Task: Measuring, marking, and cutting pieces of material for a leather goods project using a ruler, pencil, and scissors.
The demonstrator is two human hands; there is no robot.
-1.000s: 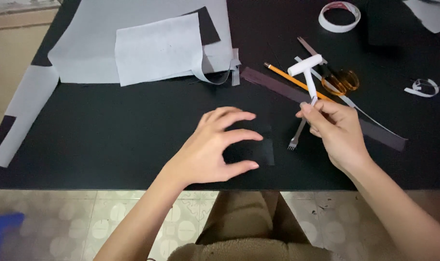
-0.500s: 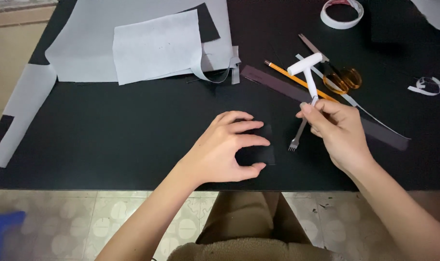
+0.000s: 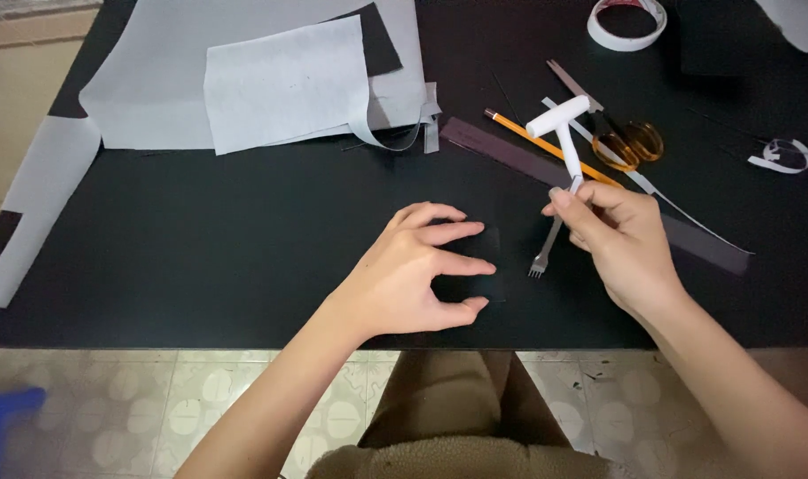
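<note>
Your right hand (image 3: pixel 624 239) sits right of the frame's centre, fingers pinched closed around the shaft of a pronged punch tool (image 3: pixel 556 177) with a white T-shaped handle. The tool's long axis runs diagonally: the handle lies toward the upper right, above your knuckles, and the metal tines point down and to the left, ending just at the black work mat (image 3: pixel 200 231) between your two hands. Your left hand (image 3: pixel 413 275) lies at the centre of the frame with the fingers spread and curved, fingertips and thumb pressing down on a small black piece of material (image 3: pixel 475 266) that lies flat on the mat; it grasps nothing, only pins the piece in place. The tines stand just beside the right edge of that piece, though whether they touch it is hard to tell against the dark surface. Behind your right hand, toward the upper right, lie a long dark strip (image 3: pixel 510 155), an orange pencil (image 3: pixel 528 133) and scissors with amber handles (image 3: pixel 630 142). A roll of tape (image 3: pixel 627 22) sits at the top edge. Grey sheets (image 3: pixel 284 80) fill the upper left of the frame.
</note>
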